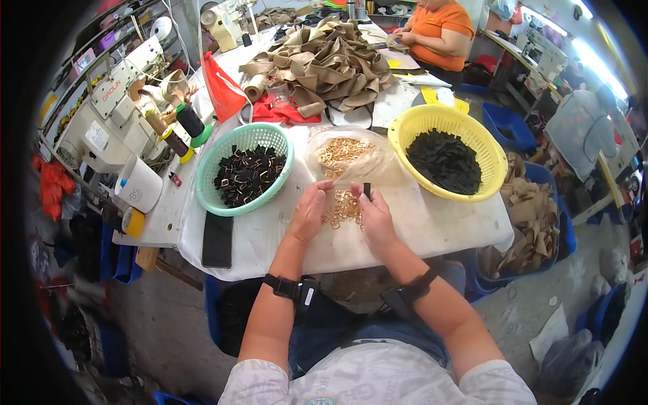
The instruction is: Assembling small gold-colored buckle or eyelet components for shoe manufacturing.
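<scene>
My right hand [376, 214] pinches a short black fabric strip [367, 189], which stands up between thumb and fingers. My left hand [311, 212] is closed at the fingertips, level with the right one; what it holds, if anything, is too small to make out. Between and below the hands lies a loose pile of gold metal rings [346, 206]. Just beyond them a clear plastic bag [382, 164] lies open with more gold rings in it. On the left, a mint-green basket [206, 169] contains black strips with gold rings on them. A yellow basket [498, 162] on the right is filled with plain black strips.
A black phone [217, 240] lies at the table's front left. Thread cones [191, 121], a white cup [138, 183] and a sewing machine [101, 135] stand farther left. Brown pieces [331, 61] are heaped behind the baskets. A person in orange [440, 34] works at the far end.
</scene>
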Available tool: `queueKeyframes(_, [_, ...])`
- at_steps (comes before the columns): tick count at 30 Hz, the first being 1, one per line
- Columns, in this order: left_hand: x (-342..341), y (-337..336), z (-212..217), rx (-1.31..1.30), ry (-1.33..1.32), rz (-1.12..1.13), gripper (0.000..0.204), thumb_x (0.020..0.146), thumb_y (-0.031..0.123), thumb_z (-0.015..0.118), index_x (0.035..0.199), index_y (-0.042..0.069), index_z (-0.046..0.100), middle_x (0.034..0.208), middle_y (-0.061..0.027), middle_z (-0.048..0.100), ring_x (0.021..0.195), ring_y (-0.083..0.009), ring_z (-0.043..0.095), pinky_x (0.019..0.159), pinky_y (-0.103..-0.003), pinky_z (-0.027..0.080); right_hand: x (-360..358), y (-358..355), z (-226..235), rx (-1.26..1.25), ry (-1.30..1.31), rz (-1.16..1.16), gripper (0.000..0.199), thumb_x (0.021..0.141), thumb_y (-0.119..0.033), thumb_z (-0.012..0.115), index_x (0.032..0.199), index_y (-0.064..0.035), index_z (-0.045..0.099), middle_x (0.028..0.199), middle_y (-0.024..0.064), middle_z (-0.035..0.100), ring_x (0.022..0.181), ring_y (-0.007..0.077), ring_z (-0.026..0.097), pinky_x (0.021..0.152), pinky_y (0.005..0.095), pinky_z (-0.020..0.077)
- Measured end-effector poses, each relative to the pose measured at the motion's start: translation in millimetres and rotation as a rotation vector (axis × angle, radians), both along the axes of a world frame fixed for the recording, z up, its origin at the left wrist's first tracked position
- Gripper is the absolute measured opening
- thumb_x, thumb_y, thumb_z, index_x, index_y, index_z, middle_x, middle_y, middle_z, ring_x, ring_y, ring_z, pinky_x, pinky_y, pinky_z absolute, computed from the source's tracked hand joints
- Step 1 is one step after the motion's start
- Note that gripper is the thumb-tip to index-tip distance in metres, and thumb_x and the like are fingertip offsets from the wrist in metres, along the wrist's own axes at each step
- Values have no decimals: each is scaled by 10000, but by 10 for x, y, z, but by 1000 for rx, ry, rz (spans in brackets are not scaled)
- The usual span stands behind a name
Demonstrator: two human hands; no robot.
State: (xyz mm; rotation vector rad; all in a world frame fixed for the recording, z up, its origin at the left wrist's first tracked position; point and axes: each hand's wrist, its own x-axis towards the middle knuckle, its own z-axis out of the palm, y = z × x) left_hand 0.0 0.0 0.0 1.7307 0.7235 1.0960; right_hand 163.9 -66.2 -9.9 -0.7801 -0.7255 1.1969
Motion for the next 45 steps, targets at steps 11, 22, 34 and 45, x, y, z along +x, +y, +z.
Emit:
queueKeyframes(11, [114, -14, 75, -500, -504, -211, 731, 949, 621, 274, 1307, 2, 425, 1177, -100, 534, 1146, -198, 470, 1037, -339, 313, 330, -116, 119, 11, -240, -48, 294, 978, -108, 432, 1241, -9, 518, 1215, 68, 556, 1081, 108, 495, 970, 256, 358])
queueKeyframes(22, [408, -6, -73, -414, -567, -12, 631, 981, 543, 259, 1185, 5, 519, 1085, -129, 591, 1089, -207, 520, 992, -366, 366, 297, -27, 130, -37, 24, 100, 256, 974, -89, 428, 1191, 2, 530, 1218, 100, 559, 1152, 150, 496, 1026, 302, 353])
queueKeyframes(34, [-47, 45, -98, -13, -29, 481, 203, 695, -91, 378, 602, 8, 530, 558, -57, 533, 561, -125, 552, 565, -257, 493, 342, -60, 79, -46, -355, -319, 117, 941, -110, 523, 923, -10, 581, 799, 48, 642, 636, 82, 555, 613, 236, 471])
queueKeyframes(45, [-151, -171, 299, 35, 386, -52, 246, 702, -22, 604, 931, 31, 677, 915, -31, 572, 830, -131, 565, 753, -244, 466, 589, -44, 115, -107, -123, -44, 126, 933, -64, 520, 1024, -16, 592, 722, 47, 621, 494, 51, 498, 444, 178, 359])
